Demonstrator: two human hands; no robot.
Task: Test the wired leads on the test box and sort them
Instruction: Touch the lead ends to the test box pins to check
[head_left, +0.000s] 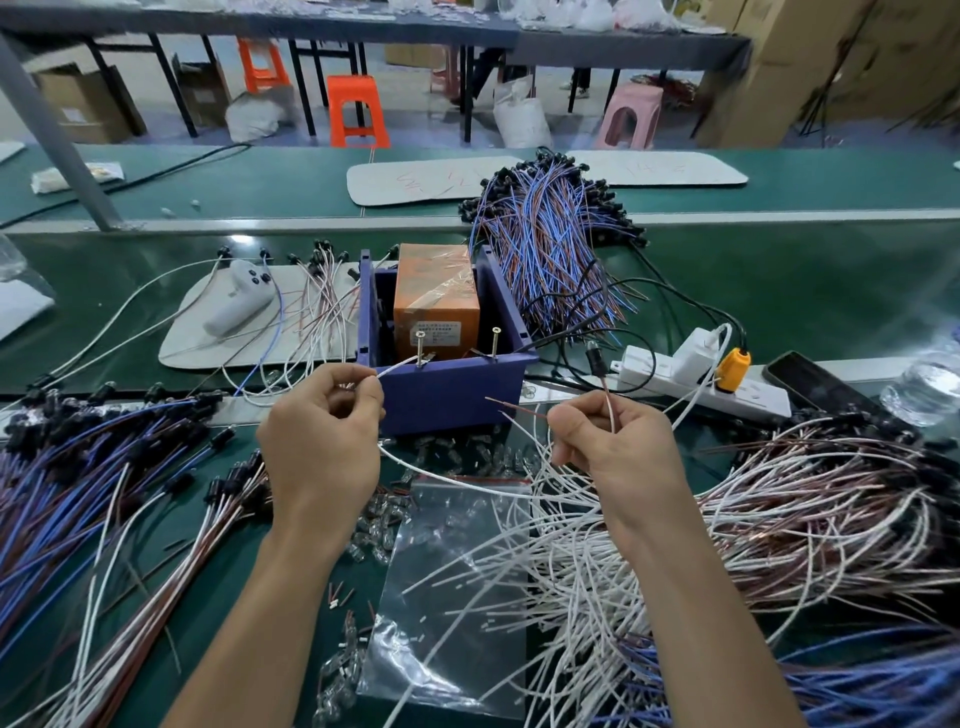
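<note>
The left hand is held just in front of the blue test box, its fingers curled; a white wire is pinched between thumb and forefinger, and its free end reaches the left screw standing up from the box's front rim; a second screw stands further right on the same rim, untouched. The right hand is held beside the box's right front corner, fingers closed round a thin lead which rises to a black socket above the knuckles; a reddish wire end sticks out leftward from the fist, clear of both screws. An orange unit wrapped in clear tape is seated inside the box; small print is carried on its pale label, too blurred to be read. Red scrawl is seen on a white board on the far bench, likewise illegible. White leads are heaped on the bench at the right, blue leads at the left.
</note>
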